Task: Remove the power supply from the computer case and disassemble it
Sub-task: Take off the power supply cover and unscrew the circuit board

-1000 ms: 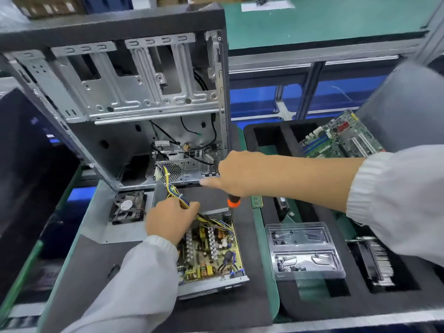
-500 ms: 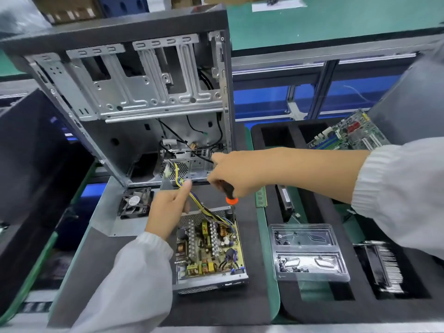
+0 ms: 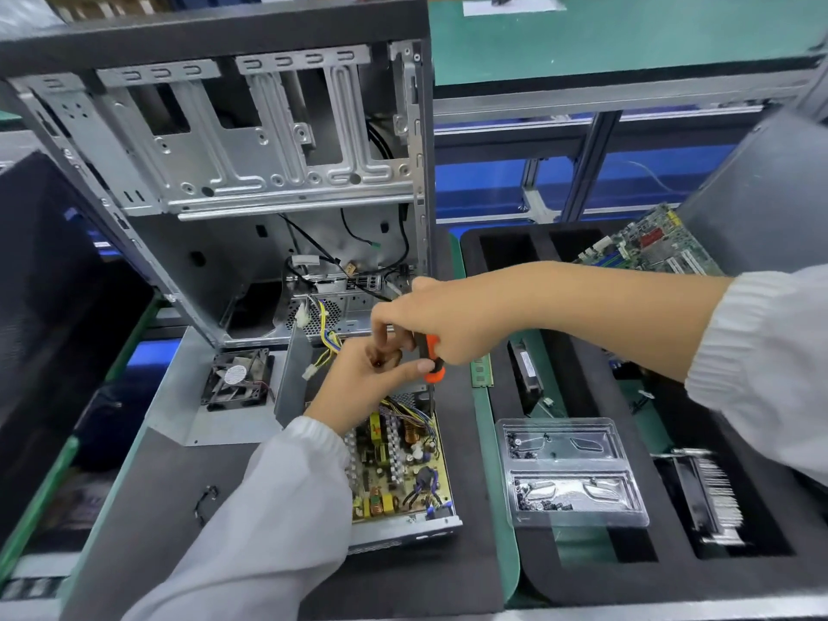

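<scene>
Head view. Power supply (image 3: 398,468) already out of the computer case (image 3: 215,141), lying on the dark mat of the counter (image 3: 148,495) just in front of it, cover off and circuit board facing up, presumably so the fasteners can be reached from above. Yellow wiring bundle (image 3: 329,342) still trailing from the supply up toward the case opening.

Right hand (image 3: 430,324) curling around the orange-and-black screwdriver (image 3: 431,358), holding it roughly upright with the tip pointing down at the far edge of the supply; tip itself hidden. Left hand (image 3: 363,383) reaching up under the right, fingers touching near the handle, probably steadying the tool or taking something small; whether pinching anything: cannot tell.

Loose fan (image 3: 236,377) lying on a metal panel at the left. Clear parts tray (image 3: 571,472) sitting at the right, likely for removed screws.
</scene>
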`<state>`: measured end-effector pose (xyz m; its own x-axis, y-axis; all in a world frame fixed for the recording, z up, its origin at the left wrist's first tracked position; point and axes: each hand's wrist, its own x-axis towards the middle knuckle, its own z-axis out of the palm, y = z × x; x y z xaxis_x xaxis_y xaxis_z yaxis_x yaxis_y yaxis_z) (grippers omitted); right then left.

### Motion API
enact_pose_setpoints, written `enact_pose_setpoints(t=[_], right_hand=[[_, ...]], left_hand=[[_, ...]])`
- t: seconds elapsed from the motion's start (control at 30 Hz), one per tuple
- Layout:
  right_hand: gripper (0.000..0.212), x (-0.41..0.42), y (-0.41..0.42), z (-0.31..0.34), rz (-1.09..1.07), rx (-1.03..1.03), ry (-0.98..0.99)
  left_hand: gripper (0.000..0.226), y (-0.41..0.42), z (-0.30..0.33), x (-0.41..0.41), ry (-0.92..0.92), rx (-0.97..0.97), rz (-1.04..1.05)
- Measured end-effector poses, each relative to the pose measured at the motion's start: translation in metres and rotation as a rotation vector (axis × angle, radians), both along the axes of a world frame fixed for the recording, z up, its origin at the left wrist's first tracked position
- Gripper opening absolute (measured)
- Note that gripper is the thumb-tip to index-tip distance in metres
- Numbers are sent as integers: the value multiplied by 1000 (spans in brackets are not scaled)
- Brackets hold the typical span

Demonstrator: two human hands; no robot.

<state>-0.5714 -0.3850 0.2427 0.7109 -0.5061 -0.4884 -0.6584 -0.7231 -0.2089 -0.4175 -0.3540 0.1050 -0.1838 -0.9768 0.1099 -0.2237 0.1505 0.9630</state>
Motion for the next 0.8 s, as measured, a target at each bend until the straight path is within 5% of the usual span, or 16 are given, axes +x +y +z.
enact_pose_setpoints(t=[0.1, 0.17, 0.27, 0.4, 0.53, 0.63, 0.73, 0.8], right_hand=[[55, -4, 5, 1, -30, -82, -7], [67, -6, 7, 1, -134, -299, 2], [54, -3, 11, -2, -131, -538, 44], [23, -2, 17, -5, -6, -423, 57], [41, -5, 18, 0, 48, -282, 20], [36, -7, 18, 2, 1, -264, -24], [41, -4, 17, -2, -113, -397, -67], [34, 1, 19, -7, -92, -520, -11]], left_hand=[[21, 4, 1, -8, -5, -56, 14], [31, 5, 2, -10, 39, -68, 51], [26, 8, 5, -10, 14, -118, 63], [23, 5, 6, -5, -24, -87, -61], [56, -3, 6, -3, -13, 0, -88], [49, -2, 5, -7, 11, -9, -58], [17, 1, 10, -12, 31, -31, -101], [35, 1, 15, -13, -27, -83, -117]])
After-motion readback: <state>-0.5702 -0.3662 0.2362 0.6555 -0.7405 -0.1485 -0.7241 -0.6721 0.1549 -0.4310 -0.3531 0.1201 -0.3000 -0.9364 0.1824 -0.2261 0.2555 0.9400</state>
